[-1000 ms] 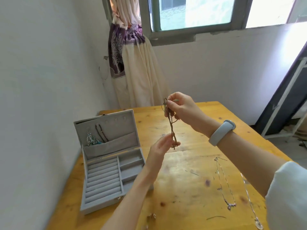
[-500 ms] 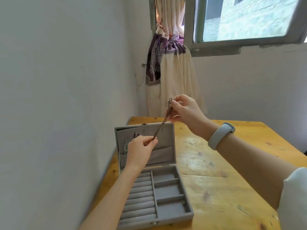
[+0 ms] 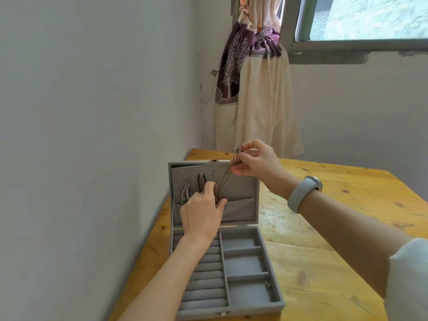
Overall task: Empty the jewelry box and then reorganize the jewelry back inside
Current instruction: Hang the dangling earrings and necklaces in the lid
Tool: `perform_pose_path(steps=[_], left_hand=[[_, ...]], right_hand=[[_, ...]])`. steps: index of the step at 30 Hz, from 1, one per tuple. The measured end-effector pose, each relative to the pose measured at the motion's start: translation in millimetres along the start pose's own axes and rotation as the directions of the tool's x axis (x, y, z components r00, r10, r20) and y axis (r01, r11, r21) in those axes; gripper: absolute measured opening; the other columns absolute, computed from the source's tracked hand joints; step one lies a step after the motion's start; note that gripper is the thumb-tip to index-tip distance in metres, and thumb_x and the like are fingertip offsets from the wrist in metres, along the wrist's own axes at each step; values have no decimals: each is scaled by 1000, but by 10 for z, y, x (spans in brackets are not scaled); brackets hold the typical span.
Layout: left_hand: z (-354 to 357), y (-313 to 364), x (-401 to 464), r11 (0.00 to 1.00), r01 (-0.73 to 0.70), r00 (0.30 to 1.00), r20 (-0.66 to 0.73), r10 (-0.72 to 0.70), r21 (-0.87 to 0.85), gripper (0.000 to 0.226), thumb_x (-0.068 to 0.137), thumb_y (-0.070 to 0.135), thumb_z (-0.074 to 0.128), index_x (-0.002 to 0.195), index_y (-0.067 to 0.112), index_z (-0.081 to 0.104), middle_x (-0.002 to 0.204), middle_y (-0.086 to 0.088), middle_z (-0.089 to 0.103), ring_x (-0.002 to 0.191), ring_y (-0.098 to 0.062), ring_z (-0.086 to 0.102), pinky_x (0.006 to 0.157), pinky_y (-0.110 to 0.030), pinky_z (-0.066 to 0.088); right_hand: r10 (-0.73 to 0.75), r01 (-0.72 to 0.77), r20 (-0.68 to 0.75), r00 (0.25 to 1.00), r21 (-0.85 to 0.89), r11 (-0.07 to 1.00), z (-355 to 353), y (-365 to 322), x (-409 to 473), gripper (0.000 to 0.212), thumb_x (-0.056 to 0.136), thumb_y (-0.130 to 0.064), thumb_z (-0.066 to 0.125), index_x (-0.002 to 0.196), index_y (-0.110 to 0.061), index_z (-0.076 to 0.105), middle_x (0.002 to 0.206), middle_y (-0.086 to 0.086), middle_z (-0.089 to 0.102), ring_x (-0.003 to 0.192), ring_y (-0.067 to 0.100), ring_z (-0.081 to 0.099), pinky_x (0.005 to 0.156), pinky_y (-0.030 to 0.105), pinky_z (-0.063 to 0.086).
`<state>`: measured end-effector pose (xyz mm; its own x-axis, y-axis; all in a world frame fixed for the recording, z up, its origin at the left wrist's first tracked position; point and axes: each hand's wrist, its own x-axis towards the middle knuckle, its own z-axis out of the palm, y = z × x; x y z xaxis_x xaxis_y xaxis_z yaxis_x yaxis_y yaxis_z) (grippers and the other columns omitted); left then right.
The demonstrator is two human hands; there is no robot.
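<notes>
With my left hand point(image 3: 203, 212) and right hand point(image 3: 254, 163) each pinching the cord necklace point(image 3: 225, 179), I judge its loops could tangle on the lid hooks.

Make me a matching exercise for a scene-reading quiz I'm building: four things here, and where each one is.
Things:
1. brown cord necklace
2. silver dangling piece
3. grey wristband
4. patterned curtain

Places:
A. in the room corner beside the window
B. hanging inside the box lid, at its left
C. stretched between both hands
D. on the right wrist

Pairs: 1-C, 2-B, 3-D, 4-A
</notes>
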<state>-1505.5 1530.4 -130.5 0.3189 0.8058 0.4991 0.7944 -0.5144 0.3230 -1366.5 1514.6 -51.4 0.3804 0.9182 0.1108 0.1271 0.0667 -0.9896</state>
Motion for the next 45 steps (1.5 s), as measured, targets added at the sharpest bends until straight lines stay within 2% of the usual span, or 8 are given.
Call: perform_pose_path(steps=[5,12,17,21,28,34,39,45], left_hand=[[60,-64,-37,982,-173,975,-130,182,81,25,56,22,87,74,15,72,46,2,57,39,-15,52,33,-16,30],[62,-14,-3,997,-4,999,-36,7,71,27,88,36,57,102,14,52,74,-6,66,69,-23,64,50,-27,34],[207,-55,-112,987,-153,954,-250,162,57,29,80,26,62,104,9,65,83,-6,66,74,-22,61,55,-28,46],[324,-18,-124,968,-241,930,-267,252,73,39,79,20,69,114,5,62,103,-13,61,91,-25,60,67,-35,50],[440,7,-85,940,-325,906,-252,340,102,18,69,8,77,86,6,69,81,-8,63,75,-24,62,65,-35,49],[393,-113,-135,962,-232,938,-230,261,145,5,72,7,73,75,9,70,72,-7,60,68,-25,57,65,-35,46],[377,-118,-84,972,-211,957,-181,227,104,4,76,9,70,76,10,67,55,-3,62,53,-21,60,64,-32,46],[353,-120,-119,942,-229,949,-161,272,246,27,85,25,56,63,13,63,55,-1,59,56,-20,55,66,-35,36]], right_hand=[[-67,71,45,997,-90,993,-9,28,1,21,91,0,47,106,-10,57,80,9,64,63,16,66,65,24,57],[-20,-2,-77,997,-274,962,-171,179,-46,20,91,-2,43,94,-8,63,65,7,61,50,16,62,47,18,51],[30,-67,-168,985,-220,973,-171,271,-85,24,87,2,42,76,-6,61,64,9,62,53,19,66,54,22,56],[114,-124,-144,983,-61,990,-150,257,-113,27,85,7,43,68,-4,61,64,11,61,52,19,65,56,22,57],[212,-213,-49,976,-38,976,-220,289,-170,18,87,6,46,95,1,61,72,12,61,57,16,65,58,19,57],[202,-193,67,977,-126,973,-203,362,-224,13,89,1,50,89,-6,60,75,11,61,56,11,64,58,16,55],[121,-110,65,991,-150,983,-212,378,-235,20,90,-2,48,105,-9,58,77,7,62,61,14,60,56,15,51],[-65,60,-4,998,-320,946,-191,436,-190,15,88,-4,50,95,-9,62,70,1,62,59,10,56,50,10,43]])
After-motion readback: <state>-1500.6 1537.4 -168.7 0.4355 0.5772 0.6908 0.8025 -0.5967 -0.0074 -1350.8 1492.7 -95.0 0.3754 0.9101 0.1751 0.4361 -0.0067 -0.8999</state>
